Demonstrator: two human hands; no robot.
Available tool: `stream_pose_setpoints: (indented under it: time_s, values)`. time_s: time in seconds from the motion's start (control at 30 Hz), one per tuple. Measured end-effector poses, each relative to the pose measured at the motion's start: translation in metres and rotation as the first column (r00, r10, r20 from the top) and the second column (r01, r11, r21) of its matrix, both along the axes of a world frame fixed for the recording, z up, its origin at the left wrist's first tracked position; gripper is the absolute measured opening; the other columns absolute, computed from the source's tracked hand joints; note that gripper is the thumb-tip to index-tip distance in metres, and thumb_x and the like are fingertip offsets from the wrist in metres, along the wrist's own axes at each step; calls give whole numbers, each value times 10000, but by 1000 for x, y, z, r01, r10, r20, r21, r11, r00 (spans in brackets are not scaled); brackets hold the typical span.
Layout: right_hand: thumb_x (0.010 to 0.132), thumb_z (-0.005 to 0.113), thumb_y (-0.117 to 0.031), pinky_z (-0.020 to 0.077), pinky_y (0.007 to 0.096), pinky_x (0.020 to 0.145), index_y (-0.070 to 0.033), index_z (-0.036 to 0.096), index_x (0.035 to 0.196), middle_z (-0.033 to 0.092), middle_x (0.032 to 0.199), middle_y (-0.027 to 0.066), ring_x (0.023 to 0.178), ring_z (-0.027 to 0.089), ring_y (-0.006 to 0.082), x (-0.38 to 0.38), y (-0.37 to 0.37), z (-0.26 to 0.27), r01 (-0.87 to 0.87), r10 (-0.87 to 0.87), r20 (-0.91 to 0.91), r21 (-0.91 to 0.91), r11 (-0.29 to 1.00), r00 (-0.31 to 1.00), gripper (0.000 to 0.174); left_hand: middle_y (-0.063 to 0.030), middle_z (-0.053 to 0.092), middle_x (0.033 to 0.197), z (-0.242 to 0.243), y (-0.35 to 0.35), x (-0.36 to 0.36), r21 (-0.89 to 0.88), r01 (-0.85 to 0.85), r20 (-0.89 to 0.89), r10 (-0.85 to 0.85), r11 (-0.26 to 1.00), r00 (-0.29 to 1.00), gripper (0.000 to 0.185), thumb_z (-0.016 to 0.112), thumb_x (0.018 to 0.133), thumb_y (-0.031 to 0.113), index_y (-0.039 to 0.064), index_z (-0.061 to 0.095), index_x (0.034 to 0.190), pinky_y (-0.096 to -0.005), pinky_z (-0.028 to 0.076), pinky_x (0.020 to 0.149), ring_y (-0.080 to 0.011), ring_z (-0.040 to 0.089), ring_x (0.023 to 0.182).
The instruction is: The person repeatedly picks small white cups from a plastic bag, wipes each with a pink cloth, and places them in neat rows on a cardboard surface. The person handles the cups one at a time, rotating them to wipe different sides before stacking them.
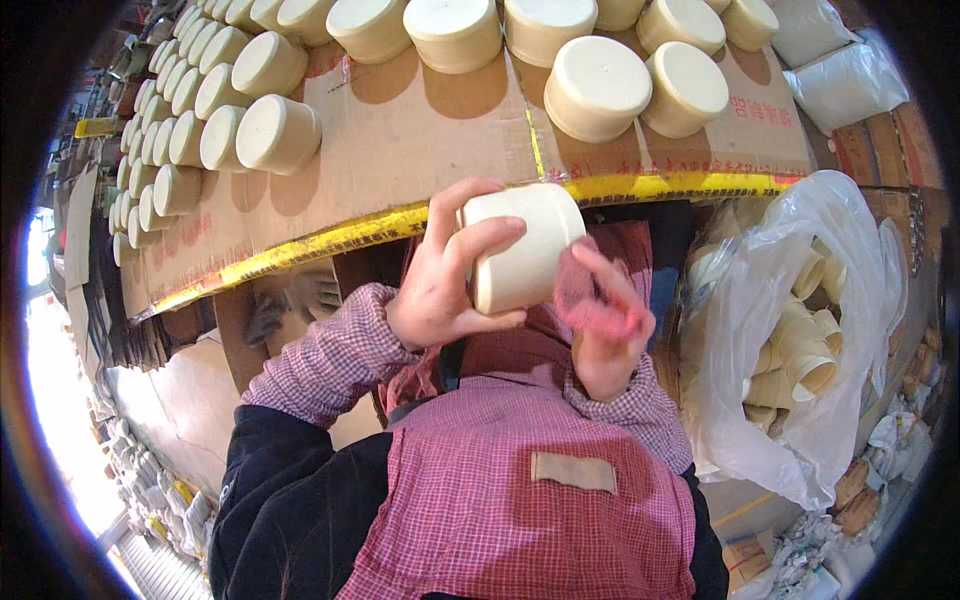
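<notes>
A cream-coloured cylindrical pot (529, 247) is tilted on its side in front of my chest, just below the table's front edge. My left hand (450, 277) grips it from the left, with fingers over the top and the thumb underneath. In my right hand (607, 330) is a pink cloth or pad (596, 292), held close to the pot's right end. Motion blurs this hand, so whether the pad touches the pot is hard to tell. The inside of the pot is hidden.
Many similar pots (598, 88) stand on a cardboard-covered table (397, 142) edged with yellow tape (360, 229). At my right hangs a clear plastic bag (750, 330) holding cream-coloured pieces (806, 352). Wrapped packages (847, 86) lie at the far right.
</notes>
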State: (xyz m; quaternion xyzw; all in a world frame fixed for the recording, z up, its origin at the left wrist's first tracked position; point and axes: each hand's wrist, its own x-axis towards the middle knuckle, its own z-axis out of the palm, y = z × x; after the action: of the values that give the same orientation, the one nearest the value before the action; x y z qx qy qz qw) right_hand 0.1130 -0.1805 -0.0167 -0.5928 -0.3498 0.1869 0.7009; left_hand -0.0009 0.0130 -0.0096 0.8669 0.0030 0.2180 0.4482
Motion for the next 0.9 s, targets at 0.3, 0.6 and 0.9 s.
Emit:
stream_pose_setpoints:
  time_s: [0.3, 0.6, 0.9]
  values:
    - [937, 685, -36, 541, 363, 962, 55, 632, 1304, 674, 1252, 165, 1094, 683, 270, 0, -3, 4, -2, 40, -261, 147, 989, 964, 381, -206, 431, 1419, 10, -10, 1, -28, -11, 38, 12, 1000, 999, 759, 892, 725, 288, 204, 527, 1384, -513, 462, 1063, -439, 491, 1278]
    - [919, 645, 101, 493, 421, 1098, -21, 515, 1405, 600, 1382, 135, 1249, 605, 245, 21, -12, -38, 281, -126, -668, 129, 951, 733, 517, -120, 481, 1478, 65, 75, 14, 696, -103, -130, 266, 711, 955, 765, 888, 663, 187, 277, 623, 1375, -505, 497, 1056, -405, 503, 1310]
    - [916, 667, 126, 463, 432, 1136, -62, 481, 1406, 470, 1489, 107, 1353, 510, 227, 10, -30, -53, 349, -238, -823, -52, 936, 517, 556, -117, 533, 1450, 31, 107, 114, 698, -82, 41, 75, 712, 996, 746, 834, 796, 347, 165, 536, 1455, -473, 481, 1068, -372, 502, 1323]
